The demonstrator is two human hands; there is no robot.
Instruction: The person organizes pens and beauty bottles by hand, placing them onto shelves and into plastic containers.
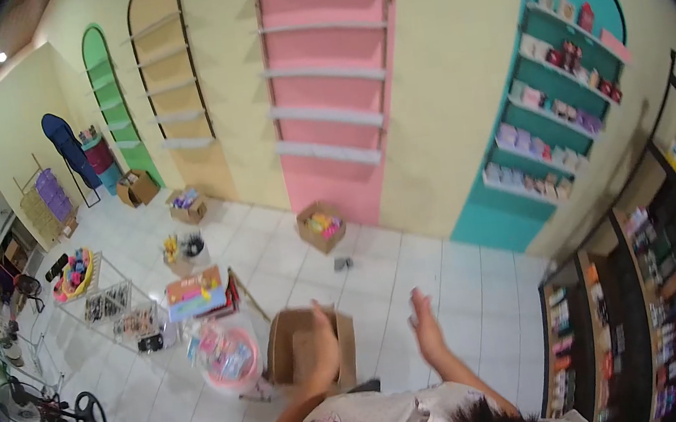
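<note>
Both my hands are raised in front of my chest with the palms facing each other and nothing between them. My left hand (326,347) overlaps an open cardboard box (285,344) on the floor, its fingers stretched out. Over the white tiles to the right, my right hand (426,325) also has its fingers extended and holds nothing. Left of the box stands a pink tub (254,371) filled with small packaged items.
Pink wall shelves (328,113) hold products only on top. Teal shelves (549,105) carry many boxes and bottles. Cardboard boxes (321,226) line the wall. A dark rack (598,339) of products stands right; wire baskets (134,320) and an exercise bike (76,416) are left.
</note>
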